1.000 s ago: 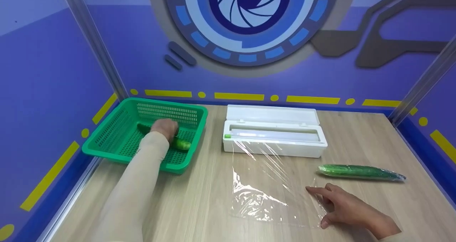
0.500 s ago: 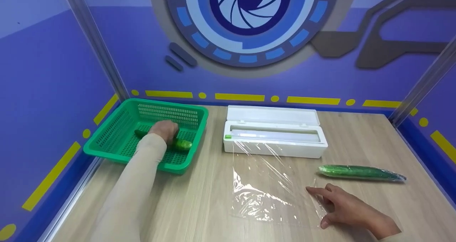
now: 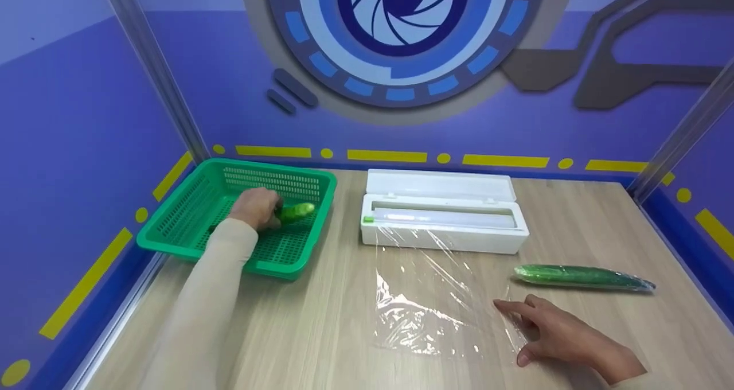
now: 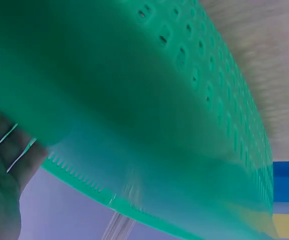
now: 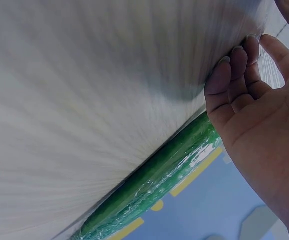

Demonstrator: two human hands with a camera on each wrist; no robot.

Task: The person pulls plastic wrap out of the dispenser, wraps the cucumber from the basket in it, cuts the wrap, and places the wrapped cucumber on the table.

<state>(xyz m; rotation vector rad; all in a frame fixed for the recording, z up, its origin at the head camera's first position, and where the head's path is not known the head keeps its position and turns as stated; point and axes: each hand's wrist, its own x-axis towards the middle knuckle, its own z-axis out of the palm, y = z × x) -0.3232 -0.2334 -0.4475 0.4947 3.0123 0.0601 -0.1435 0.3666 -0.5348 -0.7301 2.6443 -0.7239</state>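
Observation:
My left hand [image 3: 255, 207] grips a cucumber [image 3: 296, 213] inside the green basket [image 3: 150, 242]. One end of the cucumber sticks out past the fingers, tipped up above the basket floor; its middle is hidden by the hand. The left wrist view shows this hand [image 4: 7, 175] partly behind blurred green. A sheet of cling film [image 3: 424, 315] lies on the table, drawn from a white dispenser box [image 3: 444, 240]. At the sheet's right edge my right hand [image 3: 559, 332] touches down, index finger and thumb spread apart. Just beyond it lies a film-wrapped cucumber [image 3: 579, 277], also in the right wrist view.
The dispenser's lid [image 3: 438, 184] stands open at the back, showing the film roll [image 3: 441, 217]. A green slider [image 3: 368, 219] sits at the box's left end. Blue-purple panels [image 3: 229, 86] enclose the wooden table [image 3: 321, 321] at the back and sides.
My left hand has raised the cucumber's near-right end off the basket floor and shifted slightly left and up. My right hand, the film and the wrapped cucumber stay put.

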